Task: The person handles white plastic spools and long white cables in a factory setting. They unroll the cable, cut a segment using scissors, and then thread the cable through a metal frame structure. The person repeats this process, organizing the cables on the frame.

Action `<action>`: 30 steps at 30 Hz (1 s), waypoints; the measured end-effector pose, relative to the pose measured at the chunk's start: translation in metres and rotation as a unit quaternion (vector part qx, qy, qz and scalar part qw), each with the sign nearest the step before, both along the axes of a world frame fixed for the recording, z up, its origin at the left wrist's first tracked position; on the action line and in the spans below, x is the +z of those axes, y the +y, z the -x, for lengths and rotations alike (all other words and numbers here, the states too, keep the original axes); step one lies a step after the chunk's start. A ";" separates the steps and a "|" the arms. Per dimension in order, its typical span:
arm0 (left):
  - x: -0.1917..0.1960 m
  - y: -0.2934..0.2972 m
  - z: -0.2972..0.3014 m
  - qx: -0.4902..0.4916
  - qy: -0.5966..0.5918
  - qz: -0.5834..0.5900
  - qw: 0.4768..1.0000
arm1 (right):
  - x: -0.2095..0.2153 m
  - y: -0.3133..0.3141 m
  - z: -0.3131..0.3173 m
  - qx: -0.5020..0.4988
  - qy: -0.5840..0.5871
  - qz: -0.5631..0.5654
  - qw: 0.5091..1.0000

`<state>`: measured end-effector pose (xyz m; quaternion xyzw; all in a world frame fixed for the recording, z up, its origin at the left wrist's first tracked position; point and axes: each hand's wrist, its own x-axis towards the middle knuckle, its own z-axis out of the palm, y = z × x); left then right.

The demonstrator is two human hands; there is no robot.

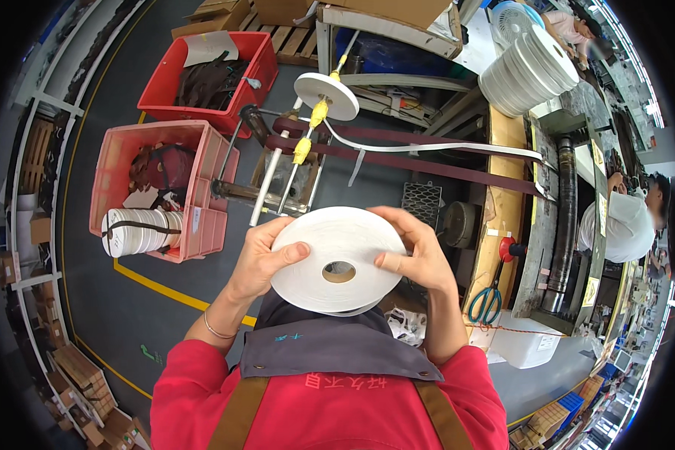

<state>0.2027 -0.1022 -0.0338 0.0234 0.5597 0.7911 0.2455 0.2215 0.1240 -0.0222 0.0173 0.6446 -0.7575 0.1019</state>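
A flat roll of white tape (367,240) with a hole at its centre is held up in front of my body. My left hand (266,256) grips its left rim, the thumb lying on the face. On the opposite rim, my right hand (420,251) has its thumb pressed near the hole and its fingers around the edge. Beyond my hands, another white tape roll (345,96) sits on a metal rod with yellow-wrapped collars (302,150). White tape (442,148) runs from it to a machine with a roller (565,225), alongside dark red straps (427,166).
Red crates (151,127) with dark straps stand on the left, one also holding a white spool (135,232). Teal-handled scissors (485,304) lie at the wooden bench edge (495,202). A large white spool (529,71) stands at far right. Other people (622,225) work on the right.
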 end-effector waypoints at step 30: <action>-0.229 -0.081 0.163 -0.100 -0.075 0.078 0.989 | -0.161 -0.083 0.105 0.030 0.196 -0.428 0.882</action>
